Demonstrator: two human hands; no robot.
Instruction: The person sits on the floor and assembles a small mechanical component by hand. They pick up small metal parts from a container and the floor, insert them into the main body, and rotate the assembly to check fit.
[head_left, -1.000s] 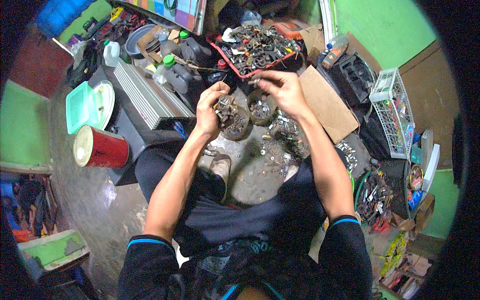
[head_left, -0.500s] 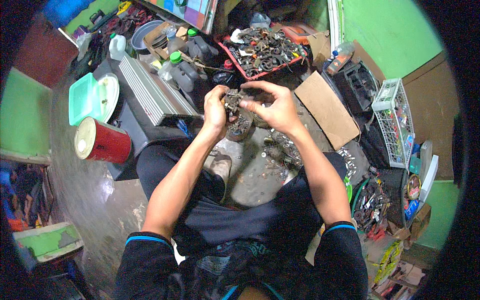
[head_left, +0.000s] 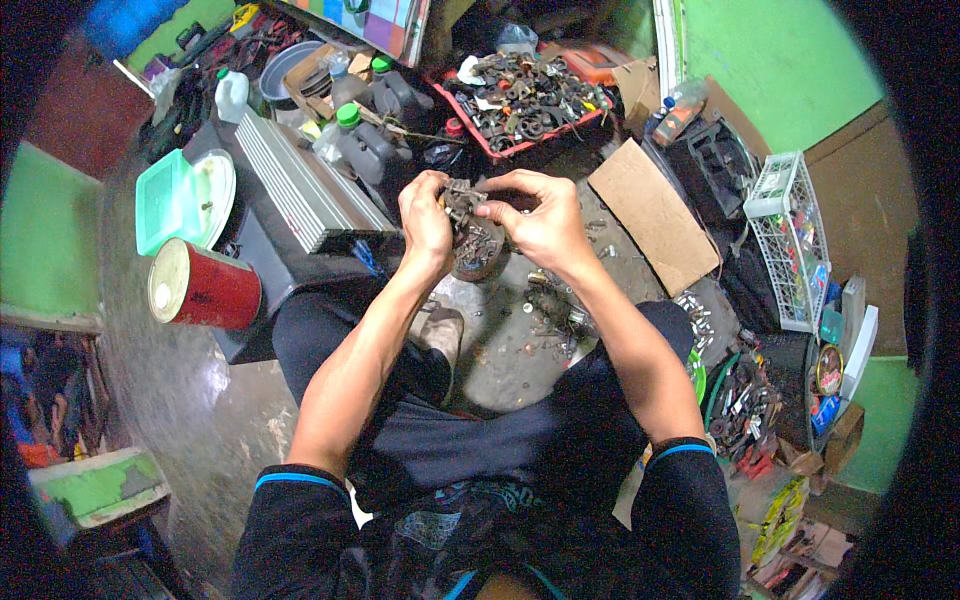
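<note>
A small, grimy metal mechanical part point(head_left: 461, 197) with an uneven outline is held up in front of me. My left hand point(head_left: 427, 225) is closed around its left side. From the right, my right hand point(head_left: 550, 222) pinches at the same part with thumb and forefinger. Whether a smaller piece sits between those fingertips I cannot make out. Just below the part, a round container of small metal pieces point(head_left: 477, 268) rests on the floor. Loose metal parts point(head_left: 556, 305) lie scattered under my right forearm.
A red tray point(head_left: 512, 152) heaped with dark parts stands ahead. To the right are a cardboard sheet point(head_left: 655, 218) and a white plastic crate point(head_left: 790, 245). A red can point(head_left: 212, 287), a green plastic tub point(head_left: 165, 202) and ribbed metal panels point(head_left: 300, 180) are at left.
My right thumb and forefinger have drawn in from a wider spread and now meet the metal part. My left hand keeps its hold, nearly still.
</note>
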